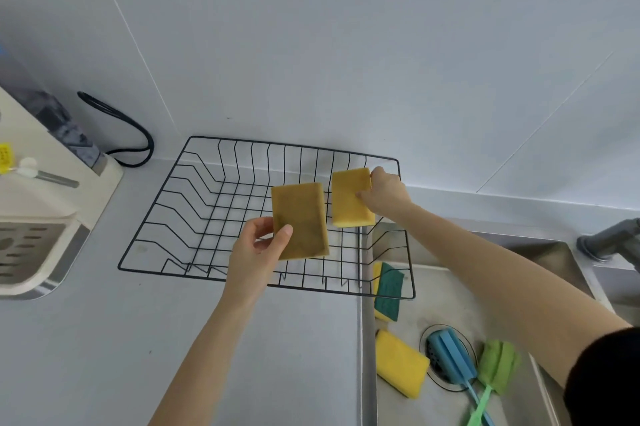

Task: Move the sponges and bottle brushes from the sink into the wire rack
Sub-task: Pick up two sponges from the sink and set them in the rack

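Left hand (258,247): thumb and fingers pinched on the lower edge of a brownish-yellow sponge (300,220), held upright over the middle of the wire rack (157,218). Right hand (384,192): fingers wrapped round the far edge of a yellow sponge (350,199), near the rack's back right corner — touching the wires or just above them, cannot tell. Still in the sink (485,301): a green-and-yellow sponge (388,290) under the rack's overhanging corner, a bright yellow sponge (401,361), a blue bottle brush (450,358) over the drain and a green bottle brush (497,372) beside it.

Probably best here: lower both sponges flat onto the grid, apart, not overlapping — then open the fingers only once each rests on wire. Worth leaving the left part free for the 2 long brushes.
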Tool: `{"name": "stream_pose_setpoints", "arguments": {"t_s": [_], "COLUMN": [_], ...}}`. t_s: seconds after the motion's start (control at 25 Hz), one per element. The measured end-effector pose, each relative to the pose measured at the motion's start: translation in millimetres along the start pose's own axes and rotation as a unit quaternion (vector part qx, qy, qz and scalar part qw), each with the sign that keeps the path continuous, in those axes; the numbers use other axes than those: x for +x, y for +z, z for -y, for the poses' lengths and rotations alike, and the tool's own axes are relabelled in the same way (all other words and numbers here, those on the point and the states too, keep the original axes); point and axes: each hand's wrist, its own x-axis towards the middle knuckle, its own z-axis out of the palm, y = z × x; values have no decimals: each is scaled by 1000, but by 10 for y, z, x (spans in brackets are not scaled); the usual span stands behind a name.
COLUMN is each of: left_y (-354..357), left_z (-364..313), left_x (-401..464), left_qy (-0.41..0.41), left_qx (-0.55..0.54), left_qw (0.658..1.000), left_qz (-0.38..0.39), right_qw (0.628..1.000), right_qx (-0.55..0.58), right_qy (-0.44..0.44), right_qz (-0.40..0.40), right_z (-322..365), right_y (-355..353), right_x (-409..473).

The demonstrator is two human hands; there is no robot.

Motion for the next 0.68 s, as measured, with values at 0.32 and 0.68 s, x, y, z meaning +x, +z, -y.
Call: {"name": "stream_pose_setpoints", "arguments": {"t_s": [0.32, 0.68], "left_y": [10, 180], "left_z": [12, -67], "left_x": [80, 569], "left_qy": [-2, -3], "left_qx": [5, 162], "left_qw": [1000, 987], "left_qz": [5, 3], "right_qw": [982, 944], "right_qx": [-157, -259], "right_qy": [-80, -203], "right_qz": [-72, -19], "right_z": [16, -344], "right_y": [196, 300], "right_x": [-137, -105]}}
